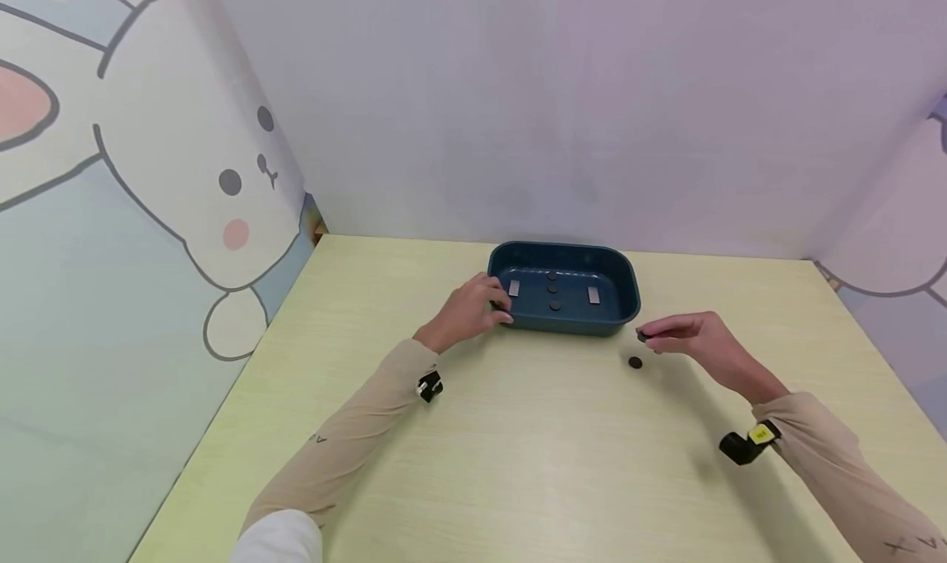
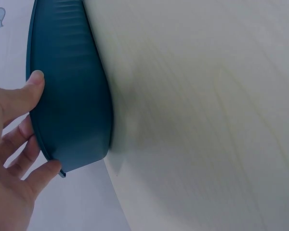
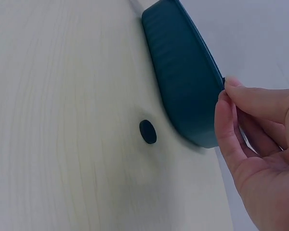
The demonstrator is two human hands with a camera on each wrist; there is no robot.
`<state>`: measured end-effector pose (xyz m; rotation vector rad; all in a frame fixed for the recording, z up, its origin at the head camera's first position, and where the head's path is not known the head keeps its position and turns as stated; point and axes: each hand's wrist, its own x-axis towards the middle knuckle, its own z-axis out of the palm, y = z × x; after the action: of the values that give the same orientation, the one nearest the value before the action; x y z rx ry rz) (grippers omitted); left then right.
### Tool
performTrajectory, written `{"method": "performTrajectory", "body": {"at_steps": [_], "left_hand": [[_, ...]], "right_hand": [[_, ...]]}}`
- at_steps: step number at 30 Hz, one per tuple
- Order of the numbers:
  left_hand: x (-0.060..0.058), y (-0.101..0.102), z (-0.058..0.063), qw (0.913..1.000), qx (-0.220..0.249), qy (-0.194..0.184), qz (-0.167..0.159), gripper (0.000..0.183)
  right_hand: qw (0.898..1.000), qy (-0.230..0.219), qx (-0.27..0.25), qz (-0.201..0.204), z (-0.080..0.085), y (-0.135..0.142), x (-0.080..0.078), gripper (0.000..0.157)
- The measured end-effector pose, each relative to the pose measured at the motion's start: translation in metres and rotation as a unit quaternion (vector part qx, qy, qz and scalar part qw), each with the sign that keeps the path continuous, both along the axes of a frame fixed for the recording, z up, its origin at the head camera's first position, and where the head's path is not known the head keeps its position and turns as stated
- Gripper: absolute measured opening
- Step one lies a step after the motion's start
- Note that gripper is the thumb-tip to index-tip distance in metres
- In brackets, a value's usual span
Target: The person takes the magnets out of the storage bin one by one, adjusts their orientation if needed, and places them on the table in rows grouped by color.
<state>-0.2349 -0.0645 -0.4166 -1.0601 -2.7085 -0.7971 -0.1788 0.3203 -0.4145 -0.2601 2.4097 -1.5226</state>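
Observation:
A dark blue rectangular tub (image 1: 565, 325) stands towards the back of the table. My left hand (image 1: 473, 306) grips the rim at its front left corner; in the left wrist view the thumb (image 2: 36, 86) lies against the rim and outer wall. Inside the tub lie three dark round discs (image 1: 555, 305) and two pale rectangular pieces (image 1: 593, 295). Just off the tub's front right corner, my right hand (image 1: 695, 339) pinches a small dark disc (image 1: 642, 336) between thumb and fingers, above the table. Below it another dark disc (image 1: 635, 362) lies on the table, also plain in the right wrist view.
The pale wood-grain table (image 1: 518, 448) stretches in front of the tub. Behind it rises a plain lilac wall (image 1: 562, 119), close to the tub's back. A cartoon-printed panel (image 1: 170, 218) borders the table's left side, and another stands at the right.

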Motion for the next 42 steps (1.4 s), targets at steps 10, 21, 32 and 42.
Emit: {"method": "performTrajectory", "body": {"at_steps": [10, 21, 32, 42], "left_hand": [[0.000, 0.002, 0.001, 1.0000, -0.006, -0.002, 0.000, 0.016], [0.000, 0.004, 0.005, 1.0000, -0.006, 0.002, 0.002, 0.013], [0.000, 0.005, 0.006, 0.9999, -0.002, -0.014, -0.003, 0.012], [0.000, 0.001, 0.006, 0.9999, -0.011, -0.010, 0.007, 0.013]], "right_hand": [[1.000, -0.011, 0.012, -0.010, -0.009, 0.013, 0.006, 0.044], [0.999, -0.009, 0.036, -0.020, -0.017, 0.027, 0.006, 0.043], [0.997, 0.006, 0.073, -0.013, -0.029, 0.033, 0.008, 0.040], [0.987, 0.113, 0.115, 0.012, -0.040, 0.024, 0.007, 0.021]]}}
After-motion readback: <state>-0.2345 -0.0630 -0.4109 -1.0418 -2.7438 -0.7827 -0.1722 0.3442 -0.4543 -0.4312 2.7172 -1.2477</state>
